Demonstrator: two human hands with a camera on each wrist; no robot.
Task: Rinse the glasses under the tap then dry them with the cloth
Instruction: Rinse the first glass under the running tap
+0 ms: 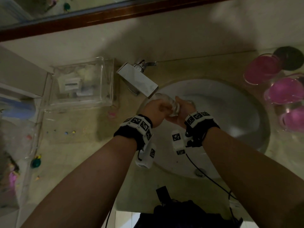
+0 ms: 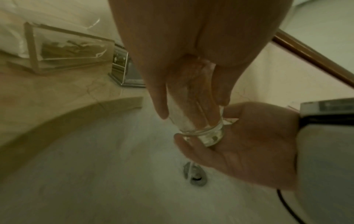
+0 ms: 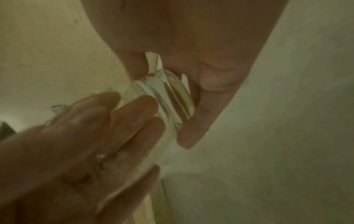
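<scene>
Both hands hold one clear glass (image 1: pixel 172 105) tilted under the square chrome tap (image 1: pixel 139 79), over the white sink (image 1: pixel 230 112). My left hand (image 1: pixel 154 111) has fingers pushed inside the glass (image 2: pixel 189 119), and its thumb lies along the outside wall. My right hand (image 1: pixel 182 110) cups the thick base (image 3: pixel 172 97) with thumb and fingers curled round it. The left wrist view shows the right hand (image 2: pixel 249 144) under the glass, above the drain (image 2: pixel 195 174). In the right wrist view the left hand (image 3: pixel 67 151) fills the lower left.
Three pink-tinted glasses (image 1: pixel 261 68) (image 1: pixel 286 89) (image 1: pixel 292 119) stand on the counter right of the sink. A clear box (image 1: pixel 80 83) holding small items sits left of the tap. A mirror frame (image 1: pixel 98 17) runs along the back wall. A cable (image 1: pixel 213 181) trails from my right wrist.
</scene>
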